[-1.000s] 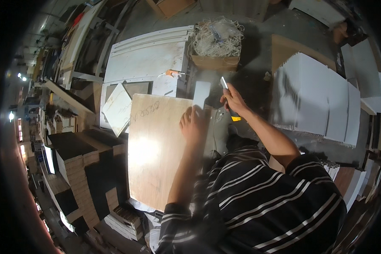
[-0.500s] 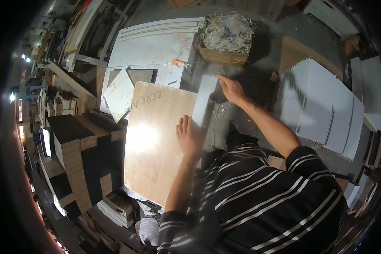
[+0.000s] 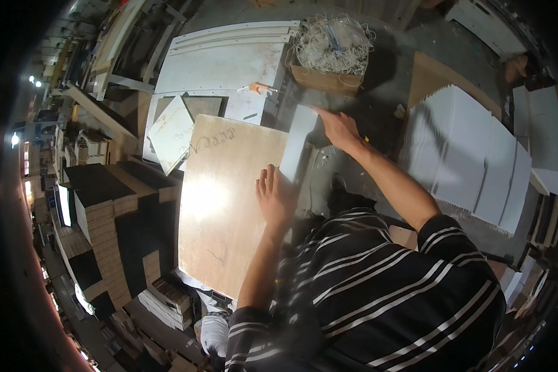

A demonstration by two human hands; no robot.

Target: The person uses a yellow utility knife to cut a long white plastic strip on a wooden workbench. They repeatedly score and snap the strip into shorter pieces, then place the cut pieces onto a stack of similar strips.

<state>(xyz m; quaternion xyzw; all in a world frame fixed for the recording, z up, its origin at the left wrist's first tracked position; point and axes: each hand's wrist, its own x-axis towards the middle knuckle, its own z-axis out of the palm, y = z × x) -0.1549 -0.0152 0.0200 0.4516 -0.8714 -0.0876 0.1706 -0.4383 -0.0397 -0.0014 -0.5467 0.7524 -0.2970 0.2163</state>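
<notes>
A long white strip of panel (image 3: 296,139) lies along the right edge of a wood-grain board (image 3: 223,186) with looped pencil scribbles. My left hand (image 3: 274,197) rests flat, fingers stretched and slightly spread, across the board's right side and the strip's near part. At the strip's far end, my right hand (image 3: 341,130) has its index fingertip on the corner; the other fingers curl in beside the strip's right edge, partly hidden. Beyond the board, an orange-handled tool (image 3: 258,88) lies on a white panel stack (image 3: 223,62).
A carton (image 3: 325,80) full of tangled pale strapping stands on the floor ahead. On the right is a pile of white sheets (image 3: 471,155). Stacked dark-and-tan boards (image 3: 121,217) rise at left. A tilted white square board (image 3: 172,133) lies past the wood-grain board.
The whole view has shifted slightly. My right index fingertip sits a little further left over the strip's far end. My left hand stays in place on the board.
</notes>
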